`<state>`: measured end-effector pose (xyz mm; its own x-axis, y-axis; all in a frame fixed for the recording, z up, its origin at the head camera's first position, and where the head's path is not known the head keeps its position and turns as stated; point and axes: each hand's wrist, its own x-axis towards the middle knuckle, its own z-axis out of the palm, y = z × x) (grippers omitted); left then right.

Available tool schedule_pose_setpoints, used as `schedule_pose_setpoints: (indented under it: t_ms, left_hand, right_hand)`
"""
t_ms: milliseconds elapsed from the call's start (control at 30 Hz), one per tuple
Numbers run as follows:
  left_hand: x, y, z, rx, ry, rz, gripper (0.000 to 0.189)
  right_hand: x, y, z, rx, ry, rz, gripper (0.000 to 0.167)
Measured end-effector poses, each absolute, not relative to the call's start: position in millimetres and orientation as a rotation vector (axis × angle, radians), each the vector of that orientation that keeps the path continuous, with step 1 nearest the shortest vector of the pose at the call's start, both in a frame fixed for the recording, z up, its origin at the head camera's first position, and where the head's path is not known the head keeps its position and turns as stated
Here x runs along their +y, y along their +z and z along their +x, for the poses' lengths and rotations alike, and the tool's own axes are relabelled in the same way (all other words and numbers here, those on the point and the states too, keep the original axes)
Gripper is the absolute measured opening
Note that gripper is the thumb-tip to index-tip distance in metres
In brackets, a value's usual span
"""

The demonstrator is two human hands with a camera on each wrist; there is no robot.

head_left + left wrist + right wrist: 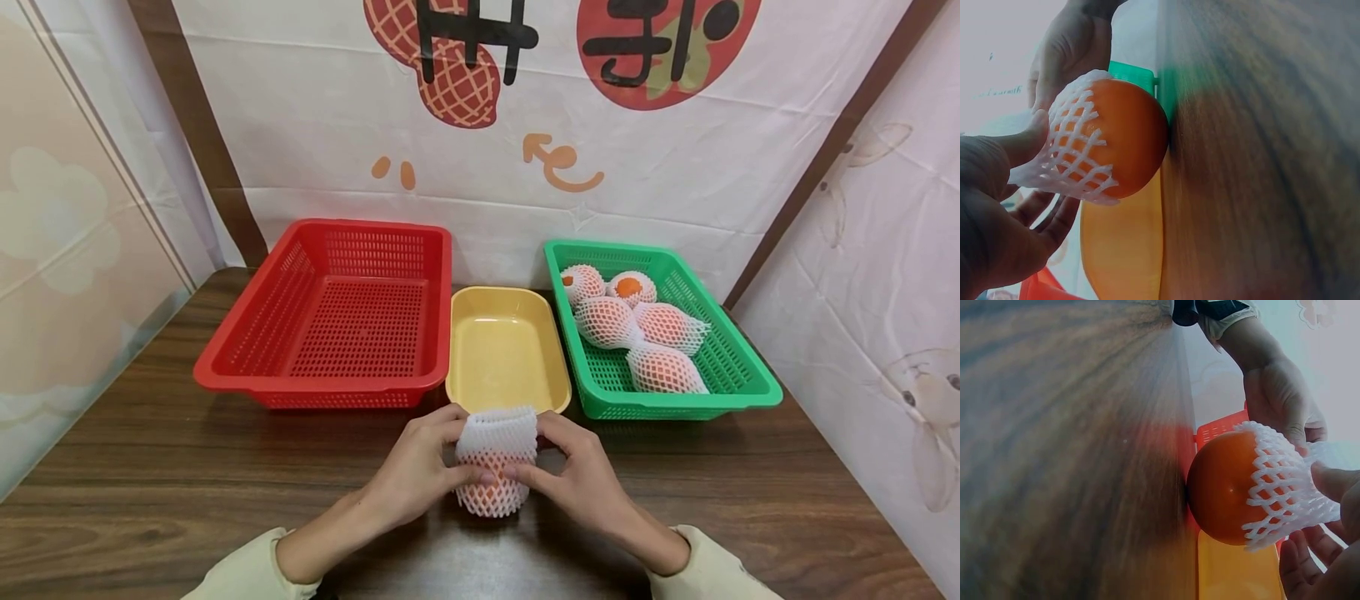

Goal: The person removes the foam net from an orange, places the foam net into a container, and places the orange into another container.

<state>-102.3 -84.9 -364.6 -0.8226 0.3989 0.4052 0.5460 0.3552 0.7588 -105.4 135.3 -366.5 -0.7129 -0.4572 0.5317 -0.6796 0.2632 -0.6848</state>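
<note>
An orange [1138,137] rests on the wooden table, partly covered by a white foam net sleeve [495,437]. My left hand [420,462] pinches the sleeve from the left, thumb in front and fingers behind. From the other side my right hand [583,475] holds the same sleeve, its thumb close to the left one. Both wrist views show the lower part of the orange [1222,487] bare against the table. Above the fruit, the sleeve's upper end stands up as a loose collar.
Behind the hands stands a yellow tray [510,362]. A red basket [333,383] is to its left. On the right, a green basket [731,358] holds several net-wrapped oranges [603,321]. A printed cloth [337,158] hangs behind the table.
</note>
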Motion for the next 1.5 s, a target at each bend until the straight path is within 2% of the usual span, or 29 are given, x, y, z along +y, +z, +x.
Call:
schedule_pose_setpoints:
  t_ms: [367, 667, 1300, 1500]
  left_hand:
    - [-86, -365, -103, -2.425, -1.458, -0.895, 0.023]
    - [-86, -366, -102, -2.446, -1.43, -0.911, 0.035]
    - [-86, -366, -104, -2.397, -1.442, -0.916, 0.021]
    - [-86, -365, -104, -2.415, -1.431, -0.924, 0.031]
  right_hand:
    - [138, -378, -109, -2.327, 1.421, 1.073, 0.032]
    - [136, -380, -109, -2.321, 1.434, 1.028, 0.037]
    - [138, -377, -110, -2.315, 1.378, 1.095, 0.042]
    - [130, -352, -98, -2.304, 1.391, 1.076, 0.038]
